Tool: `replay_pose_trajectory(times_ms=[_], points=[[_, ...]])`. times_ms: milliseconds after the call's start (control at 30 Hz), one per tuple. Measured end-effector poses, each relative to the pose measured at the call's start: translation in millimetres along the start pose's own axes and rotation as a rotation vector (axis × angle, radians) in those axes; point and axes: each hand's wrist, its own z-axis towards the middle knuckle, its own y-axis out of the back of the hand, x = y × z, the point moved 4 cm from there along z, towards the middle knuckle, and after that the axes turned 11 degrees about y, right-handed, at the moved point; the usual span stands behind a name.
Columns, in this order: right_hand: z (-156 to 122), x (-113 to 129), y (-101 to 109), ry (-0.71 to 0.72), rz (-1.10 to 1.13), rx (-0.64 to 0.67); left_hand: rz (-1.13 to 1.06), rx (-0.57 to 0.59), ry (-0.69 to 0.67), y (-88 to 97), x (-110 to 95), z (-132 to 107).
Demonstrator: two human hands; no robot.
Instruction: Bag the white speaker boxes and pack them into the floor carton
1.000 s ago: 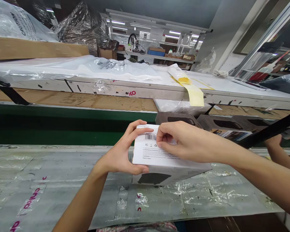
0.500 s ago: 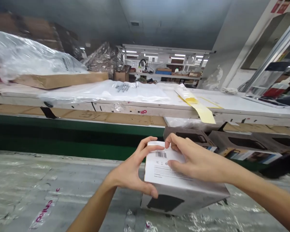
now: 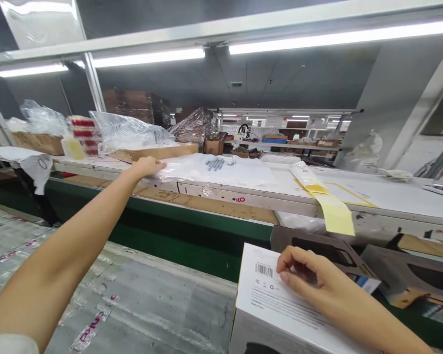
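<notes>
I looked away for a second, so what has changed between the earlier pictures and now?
The left hand let go of the white box and moved forward and left, to the left end of the flat plastic bag on the raised shelf; whether it grips is unclear. The right hand stayed at the box's top.

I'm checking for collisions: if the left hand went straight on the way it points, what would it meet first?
The left hand would likely meet the printed plastic bag on the white shelf; its fingers may be touching the bag's edge, but depth is unclear.
</notes>
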Motion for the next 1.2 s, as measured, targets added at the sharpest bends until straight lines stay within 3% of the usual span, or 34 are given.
replay_pose_trajectory(times_ms=[100, 200, 367, 500, 633, 733, 833, 933, 1067, 1200], points=[[0.3, 6.0, 0.7, 0.0, -0.002, -0.037, 0.067, -0.025, 0.023, -6.3, 3.6, 1.4], [-0.9, 6.3, 2.3, 0.012, -0.008, -0.111, 0.076, -0.15, -0.001, -1.4, -6.0, -6.2], [-0.9, -2.4, -0.5, 0.014, -0.007, -0.068, 0.001, -0.277, -0.065, 25.7, -32.4, -20.2], [0.8, -2.9, -0.7, 0.009, -0.014, -0.031, -0.024, -0.28, -0.103, 52.1, -42.3, -38.8], [2.8, 5.4, 16.1, 0.056, 0.016, -0.042, -0.179, -0.288, -0.08, 77.2, -19.8, -72.9], [6.0, 26.6, 46.2, 0.168, 0.042, -0.19, -0.505, -0.245, -0.087, 87.4, 9.3, -107.0], [16.5, 68.0, 74.0, 0.367, -0.019, -0.379, -0.732, -0.156, -0.164, 84.1, 29.1, -141.9], [47.7, 115.6, 75.8, 0.552, -0.175, -0.396, -0.823, -0.091, -0.225, 67.1, 36.5, -169.0], [122.4, 158.1, 35.8, 0.768, -0.425, -0.203, -0.905, 0.018, -0.19, 30.6, 32.1, -177.7], [200.6, 167.6, -13.0, 0.671, -0.596, -0.054, -1.065, 0.104, -0.167, 9.5, 13.7, -152.5]])
